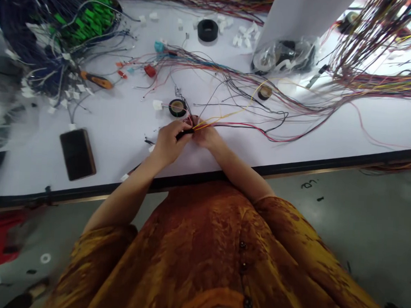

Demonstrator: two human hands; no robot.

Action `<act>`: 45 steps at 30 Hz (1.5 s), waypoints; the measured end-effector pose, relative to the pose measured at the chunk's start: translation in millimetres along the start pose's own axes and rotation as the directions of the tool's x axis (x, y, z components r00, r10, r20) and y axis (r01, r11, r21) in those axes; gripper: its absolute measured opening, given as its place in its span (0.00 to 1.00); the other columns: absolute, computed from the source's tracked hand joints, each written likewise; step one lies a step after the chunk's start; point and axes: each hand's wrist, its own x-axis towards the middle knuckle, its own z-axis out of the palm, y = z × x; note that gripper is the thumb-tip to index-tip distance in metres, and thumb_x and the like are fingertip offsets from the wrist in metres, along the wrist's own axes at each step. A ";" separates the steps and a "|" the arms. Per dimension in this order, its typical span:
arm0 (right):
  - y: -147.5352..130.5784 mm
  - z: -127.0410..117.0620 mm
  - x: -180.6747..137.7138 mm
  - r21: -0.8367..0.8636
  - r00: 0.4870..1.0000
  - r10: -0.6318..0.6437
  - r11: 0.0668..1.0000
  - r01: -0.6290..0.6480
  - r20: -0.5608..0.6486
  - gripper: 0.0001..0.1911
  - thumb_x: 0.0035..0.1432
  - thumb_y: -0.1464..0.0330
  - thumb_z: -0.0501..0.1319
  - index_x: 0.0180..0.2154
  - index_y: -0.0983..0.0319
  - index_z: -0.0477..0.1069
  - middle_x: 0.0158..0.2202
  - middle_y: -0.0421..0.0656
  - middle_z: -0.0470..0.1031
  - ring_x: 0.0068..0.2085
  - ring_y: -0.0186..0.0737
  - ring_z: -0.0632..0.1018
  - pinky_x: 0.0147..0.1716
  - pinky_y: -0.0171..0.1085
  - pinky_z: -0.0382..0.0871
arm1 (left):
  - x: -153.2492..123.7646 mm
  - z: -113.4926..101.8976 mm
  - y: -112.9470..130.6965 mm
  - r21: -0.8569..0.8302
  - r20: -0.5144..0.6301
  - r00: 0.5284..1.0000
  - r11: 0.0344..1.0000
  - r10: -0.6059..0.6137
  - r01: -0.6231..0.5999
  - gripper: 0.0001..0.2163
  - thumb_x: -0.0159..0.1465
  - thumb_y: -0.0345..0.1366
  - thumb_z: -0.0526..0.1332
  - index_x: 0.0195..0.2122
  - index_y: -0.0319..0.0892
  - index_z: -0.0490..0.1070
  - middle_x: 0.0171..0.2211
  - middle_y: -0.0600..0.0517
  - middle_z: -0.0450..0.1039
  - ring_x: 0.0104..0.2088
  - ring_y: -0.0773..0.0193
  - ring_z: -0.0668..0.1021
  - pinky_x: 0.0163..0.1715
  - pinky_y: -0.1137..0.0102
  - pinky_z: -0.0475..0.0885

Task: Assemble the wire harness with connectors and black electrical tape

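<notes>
Near the table's front edge, my left hand (pixel 170 141) is closed in a pinch on a black-wrapped part of a wire bundle (pixel 185 134). Close beside it, my right hand (pixel 205 135) is closed round the same bundle, its fingertips partly hidden. Yellow wires (pixel 224 116) and red wires (pixel 242 124) run from my hands to the right. Just beyond my left hand lies a roll of black tape (pixel 177 108), with a white connector (pixel 157 105) next to it. A red connector (pixel 149 70) and a blue connector (pixel 159 46) sit on wire ends farther back.
A phone-like black device (pixel 77 154) lies at the left, below an orange-handled tool (pixel 96 80). Dark cables with green tags (pixel 92 17) are heaped at the back left. Another black tape roll (pixel 207 30), a plastic bag (pixel 288 55) and a large wire bundle (pixel 375 84) lie behind and right.
</notes>
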 end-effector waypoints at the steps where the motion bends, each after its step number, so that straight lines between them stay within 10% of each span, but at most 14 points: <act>1: -1.4 -7.9 -5.9 0.020 1.000 0.024 1.000 -0.024 0.015 0.15 0.63 0.56 0.58 0.31 0.60 0.68 0.30 0.38 0.76 0.40 0.31 0.78 0.42 0.35 0.68 | -2.9 2.9 -3.3 0.006 0.013 1.000 1.000 -0.013 0.013 0.07 0.66 0.35 0.60 0.43 0.43 0.76 0.42 0.49 0.81 0.43 0.59 0.80 0.47 0.64 0.75; 6: -13.0 -44.5 -72.3 -0.288 0.995 0.082 0.953 -0.093 -0.048 0.11 0.55 0.67 0.65 0.42 0.59 0.73 0.39 0.41 0.82 0.37 0.35 0.81 0.41 0.37 0.75 | -17.6 21.5 -15.5 0.051 0.099 0.995 0.998 -0.034 0.029 0.09 0.68 0.34 0.58 0.45 0.43 0.76 0.43 0.48 0.80 0.45 0.57 0.80 0.48 0.63 0.74; 11: -48.4 -44.4 -127.1 -0.790 0.944 0.242 0.612 0.032 0.225 0.10 0.64 0.64 0.60 0.40 0.60 0.78 0.35 0.42 0.81 0.35 0.37 0.80 0.37 0.37 0.74 | -29.3 38.2 -26.3 0.132 0.202 0.979 0.991 -0.001 -0.026 0.11 0.69 0.33 0.56 0.48 0.41 0.76 0.46 0.44 0.79 0.48 0.53 0.77 0.52 0.59 0.72; 16: -58.1 -17.4 -73.8 -0.989 0.952 -0.271 -0.024 0.143 0.144 0.11 0.67 0.68 0.58 0.40 0.63 0.79 0.45 0.52 0.78 0.51 0.50 0.75 0.55 0.50 0.65 | -33.7 43.1 -31.6 0.185 0.216 0.975 0.979 0.044 -0.085 0.13 0.70 0.36 0.56 0.50 0.42 0.77 0.48 0.42 0.77 0.49 0.51 0.76 0.52 0.57 0.73; 22: -30.3 0.7 -20.3 -0.890 0.948 -0.129 -0.402 0.216 0.289 0.12 0.66 0.75 0.54 0.42 0.67 0.77 0.50 0.58 0.74 0.55 0.58 0.70 0.54 0.54 0.60 | -37.8 44.7 -36.4 0.176 0.125 0.992 0.984 -0.011 -0.011 0.14 0.69 0.38 0.60 0.54 0.43 0.73 0.57 0.40 0.69 0.52 0.51 0.76 0.51 0.57 0.74; 26: -31.9 -2.1 -27.3 -0.831 0.902 0.075 -0.364 0.421 0.424 0.15 0.68 0.73 0.51 0.50 0.63 0.74 0.49 0.51 0.76 0.52 0.52 0.72 0.52 0.48 0.59 | -38.1 47.8 -41.1 0.087 0.000 0.997 0.993 -0.080 0.080 0.26 0.63 0.38 0.67 0.60 0.39 0.62 0.61 0.35 0.65 0.59 0.47 0.72 0.55 0.54 0.73; 30: -39.7 -8.6 -32.6 -0.878 0.922 0.150 -0.282 0.386 0.357 0.15 0.68 0.72 0.52 0.47 0.63 0.75 0.47 0.50 0.78 0.50 0.49 0.73 0.49 0.45 0.58 | -35.3 47.4 -41.8 0.108 0.045 0.994 0.990 -0.098 0.093 0.18 0.63 0.37 0.67 0.51 0.40 0.66 0.48 0.41 0.72 0.50 0.49 0.76 0.50 0.56 0.74; 45: -24.9 -28.2 -59.6 -0.924 0.952 -0.020 -0.247 0.291 0.305 0.11 0.67 0.68 0.59 0.45 0.67 0.76 0.48 0.51 0.76 0.50 0.49 0.72 0.51 0.45 0.57 | -29.6 40.1 -43.7 0.102 0.090 0.993 0.992 -0.079 0.070 0.06 0.67 0.39 0.60 0.37 0.42 0.71 0.38 0.45 0.75 0.43 0.52 0.77 0.46 0.60 0.73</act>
